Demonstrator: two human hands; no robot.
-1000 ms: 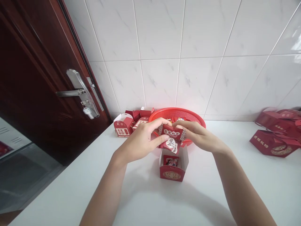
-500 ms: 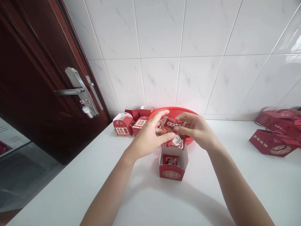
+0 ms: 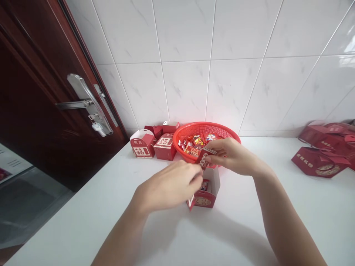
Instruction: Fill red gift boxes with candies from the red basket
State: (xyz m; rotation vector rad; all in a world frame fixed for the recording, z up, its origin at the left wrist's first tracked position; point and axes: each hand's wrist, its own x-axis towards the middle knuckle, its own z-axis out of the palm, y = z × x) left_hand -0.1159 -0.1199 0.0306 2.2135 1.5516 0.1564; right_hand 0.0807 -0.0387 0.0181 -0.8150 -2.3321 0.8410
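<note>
My right hand [image 3: 234, 156] pinches a red candy packet [image 3: 204, 158] with pale lettering, above the back of a small open red gift box [image 3: 205, 201]. My left hand [image 3: 173, 186] is closed, back upward, at the box's left side. Under its fingers pokes the corner of a second red packet [image 3: 191, 202], mostly hidden by the hand. Inside the box lies a red packet [image 3: 205, 184], partly covered by my left fingers. Just behind the box stands a red plastic basket [image 3: 226, 130] holding many wrapped sweets [image 3: 198, 141].
Left of the basket stand several red and white gift boxes [image 3: 165, 147]. Folded dark red boxes [image 3: 320, 162] lie at the right by the tiled wall [image 3: 185, 92]. A dark wooden door [image 3: 30, 74] with keys [image 3: 98, 128] is beyond the white table [image 3: 97, 207].
My hands have moved apart. The left came down and toward me with one packet, while the right keeps another near the basket. The sweets in the basket now show.
</note>
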